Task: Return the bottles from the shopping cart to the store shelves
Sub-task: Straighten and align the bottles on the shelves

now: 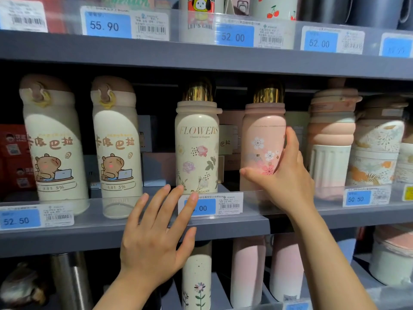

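1. Capybara-print cream bottles, middle shelf, left of frame: 2.
2. Gold-capped flower-print bottles, middle shelf, centre: 2, namely one cream bottle and one pink bottle.
3. Ridged peach-topped bottle, right of centre: 1 (what stands further right is too blurred to count).
4. Blue price tags: 4 on the top rail, 3 on the middle rail.
5. Hands: 2, a left hand and a right hand.
6. Lower shelf, bottom centre: 1 floral cream bottle, 2 plain pink bottles.

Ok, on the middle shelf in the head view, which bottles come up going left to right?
Two cream capybara bottles → cream FLOWERS bottle with gold cap → pink floral bottle with gold cap, gripped by the right hand → peach ribbed bottle.
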Tool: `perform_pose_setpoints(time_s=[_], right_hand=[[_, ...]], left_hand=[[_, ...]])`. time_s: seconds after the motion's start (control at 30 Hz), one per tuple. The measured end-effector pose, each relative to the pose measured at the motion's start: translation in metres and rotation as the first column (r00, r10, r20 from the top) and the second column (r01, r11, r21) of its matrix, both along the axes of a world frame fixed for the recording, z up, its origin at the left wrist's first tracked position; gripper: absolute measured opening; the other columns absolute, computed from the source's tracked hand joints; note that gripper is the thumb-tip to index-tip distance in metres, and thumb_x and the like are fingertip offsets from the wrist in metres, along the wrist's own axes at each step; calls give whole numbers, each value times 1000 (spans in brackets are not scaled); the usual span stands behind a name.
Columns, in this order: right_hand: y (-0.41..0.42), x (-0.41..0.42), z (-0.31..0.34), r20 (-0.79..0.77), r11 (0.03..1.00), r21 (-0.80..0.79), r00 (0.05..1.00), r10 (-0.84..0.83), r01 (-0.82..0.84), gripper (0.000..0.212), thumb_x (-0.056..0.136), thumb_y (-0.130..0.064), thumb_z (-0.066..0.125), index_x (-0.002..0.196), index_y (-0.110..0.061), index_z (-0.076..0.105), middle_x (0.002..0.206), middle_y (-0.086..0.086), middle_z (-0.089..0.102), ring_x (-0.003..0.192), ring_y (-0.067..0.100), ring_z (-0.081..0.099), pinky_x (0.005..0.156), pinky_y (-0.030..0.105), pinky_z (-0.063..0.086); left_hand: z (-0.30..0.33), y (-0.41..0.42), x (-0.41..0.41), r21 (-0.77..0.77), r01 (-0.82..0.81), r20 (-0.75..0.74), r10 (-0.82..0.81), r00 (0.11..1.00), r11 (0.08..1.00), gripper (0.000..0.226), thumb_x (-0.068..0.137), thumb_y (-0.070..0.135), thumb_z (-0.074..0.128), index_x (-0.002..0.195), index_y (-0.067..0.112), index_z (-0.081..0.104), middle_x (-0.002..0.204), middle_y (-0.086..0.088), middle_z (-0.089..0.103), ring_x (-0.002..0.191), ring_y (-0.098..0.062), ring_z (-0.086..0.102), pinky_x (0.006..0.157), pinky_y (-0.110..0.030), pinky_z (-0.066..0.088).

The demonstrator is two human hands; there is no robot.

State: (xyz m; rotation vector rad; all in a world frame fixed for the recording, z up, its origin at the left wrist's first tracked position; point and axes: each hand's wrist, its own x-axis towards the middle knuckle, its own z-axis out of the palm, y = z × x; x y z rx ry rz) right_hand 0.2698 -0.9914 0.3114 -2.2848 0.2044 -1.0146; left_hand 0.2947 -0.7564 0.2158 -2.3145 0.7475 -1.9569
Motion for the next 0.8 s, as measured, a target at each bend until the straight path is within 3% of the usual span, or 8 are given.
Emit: perform_pose_setpoints(time_s=[0.2,0.5,0.7,0.8], right_hand=[[1,0,-3,30,1000,13,999,-11,10,113,63,-56,77,145,-44,1,136,3,50,112,33,56,91,48,47],[10,3,-3,61,995,-16,994,-93,95,112,64,-56,75,149,-38,3,136,3,46,113,31,54,90,44,46],[6,3,-7,86,994,-55,992,-87,92,116,65,-63,74,152,-29,6,132,5,44,110,31,53,77,37,41],[1,3,-7,87,995,-94,996,-30,38,120,63,-67,72,152,-29,2,129,5,43,108,30,54,75,37,41]], left_hand=[[0,0,1,11,34,9,-34,999,999,47,93,37,42,136,19,49,128,-12,62,120,-29,50,99,-48,39],[-1,-3,2,-70,74,4,-74,997,995,48,89,34,47,135,22,50,130,-7,61,120,-25,51,97,-46,39],[-4,-21,-9,-228,70,-104,-96,990,971,45,90,33,44,133,21,50,132,-8,59,127,-28,46,102,-49,35],[-3,-34,-16,-321,33,-166,-91,982,946,47,89,34,43,134,20,47,138,-9,52,133,-30,39,111,-48,24]])
